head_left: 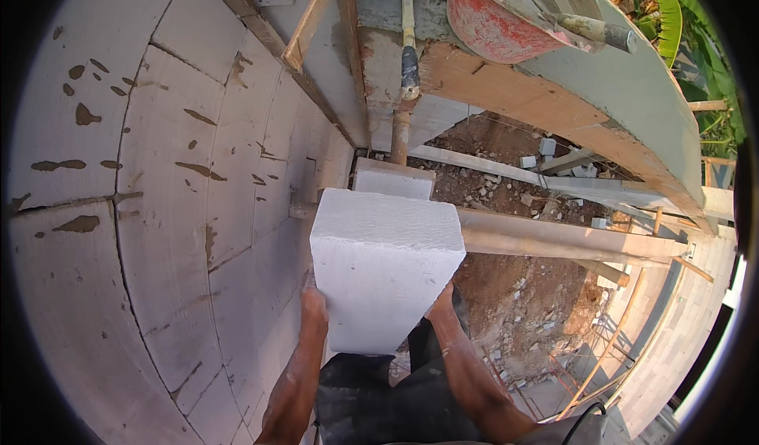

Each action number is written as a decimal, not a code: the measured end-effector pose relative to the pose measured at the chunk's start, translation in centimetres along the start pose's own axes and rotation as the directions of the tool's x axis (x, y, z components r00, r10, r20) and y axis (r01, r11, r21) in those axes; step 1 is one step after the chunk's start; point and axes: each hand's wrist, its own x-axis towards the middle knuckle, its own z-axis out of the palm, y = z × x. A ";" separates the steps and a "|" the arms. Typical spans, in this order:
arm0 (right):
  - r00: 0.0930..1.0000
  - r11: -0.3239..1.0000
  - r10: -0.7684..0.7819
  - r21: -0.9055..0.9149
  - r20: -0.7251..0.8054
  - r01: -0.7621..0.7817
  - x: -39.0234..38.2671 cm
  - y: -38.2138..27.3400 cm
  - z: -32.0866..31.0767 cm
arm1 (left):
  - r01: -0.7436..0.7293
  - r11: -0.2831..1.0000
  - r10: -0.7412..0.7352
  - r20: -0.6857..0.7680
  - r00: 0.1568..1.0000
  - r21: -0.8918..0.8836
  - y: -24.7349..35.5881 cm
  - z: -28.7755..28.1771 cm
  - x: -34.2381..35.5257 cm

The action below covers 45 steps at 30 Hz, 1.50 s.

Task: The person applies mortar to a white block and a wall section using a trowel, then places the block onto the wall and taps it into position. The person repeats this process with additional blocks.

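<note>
A large white lightweight concrete block [379, 279] is held up in front of my body, above my dark trousers. My left hand [313, 296] grips its left side and my right hand [441, 302] its right side. Most of the fingers of both hands are hidden behind the block. Just beyond it, a second pale block [394, 182] shows, partly covered by the held one.
A block wall [166, 121] with mortar smears rises at my left. Ahead, a claw hammer [409, 37] and a red mortar tub [498, 22] lie on a ledge. Wooden beams [569, 239] cross above rubble ground [530, 310] at the right.
</note>
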 end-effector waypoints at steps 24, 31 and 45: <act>0.550 0.451 -0.751 -0.324 0.365 0.832 -11.0 -19.9 10.0 | -0.656 0.599 0.791 0.467 0.396 -0.459 14.8 -7.7 -21.4; 0.681 0.546 -0.665 -0.423 0.306 0.723 -13.6 -18.0 7.0 | -0.530 0.800 0.597 0.463 0.655 -0.281 13.3 -11.1 -28.4; 0.858 0.843 0.358 0.268 0.369 -0.467 -17.2 -23.3 11.4 | -0.666 0.743 0.594 0.399 0.698 0.059 14.8 -10.5 -30.8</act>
